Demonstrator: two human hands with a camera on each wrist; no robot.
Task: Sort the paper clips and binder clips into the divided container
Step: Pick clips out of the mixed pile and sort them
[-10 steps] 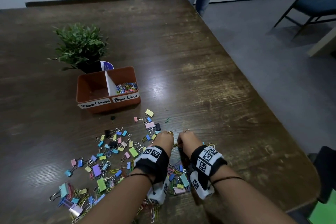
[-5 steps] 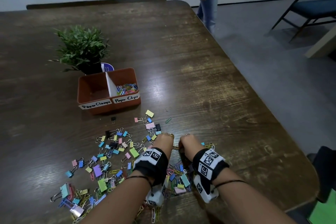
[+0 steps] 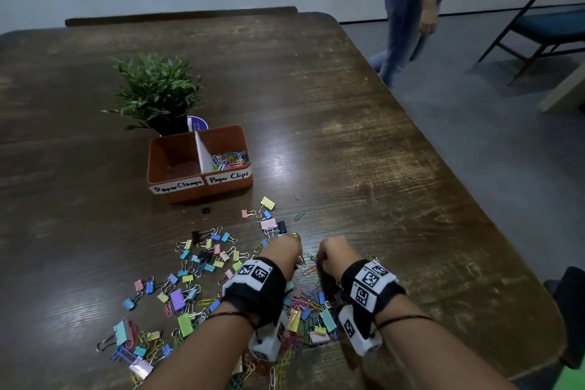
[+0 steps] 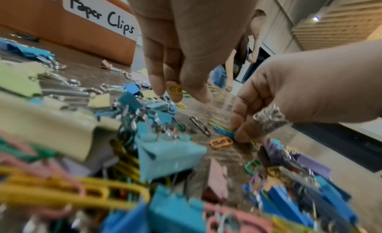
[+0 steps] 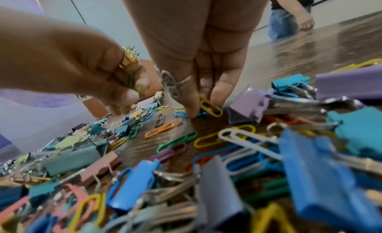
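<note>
An orange divided container (image 3: 177,168) stands mid-table. Its right "Paper Clips" half holds several coloured paper clips (image 3: 229,158); the left "Paper Clamps" half shows none. Binder clips (image 3: 202,258) and paper clips (image 5: 165,127) lie mixed in a spread at the near edge. My left hand (image 4: 175,96) hovers just above the spread and pinches a yellow paper clip (image 4: 174,89). Beside it, my right hand (image 5: 203,104) has its fingertips down on the table, pinching a blue paper clip (image 4: 224,132) that lies with a yellow one (image 5: 215,110).
A small potted plant (image 3: 158,92) stands right behind the container. A person (image 3: 421,6) walks past the table's far right corner. A folding chair (image 3: 544,25) stands on the floor at the right. The table's right edge (image 3: 474,206) runs close to my right hand.
Both hands stay at the same spot in the clip spread, fingers working. The person in the background has walked to the right.
</note>
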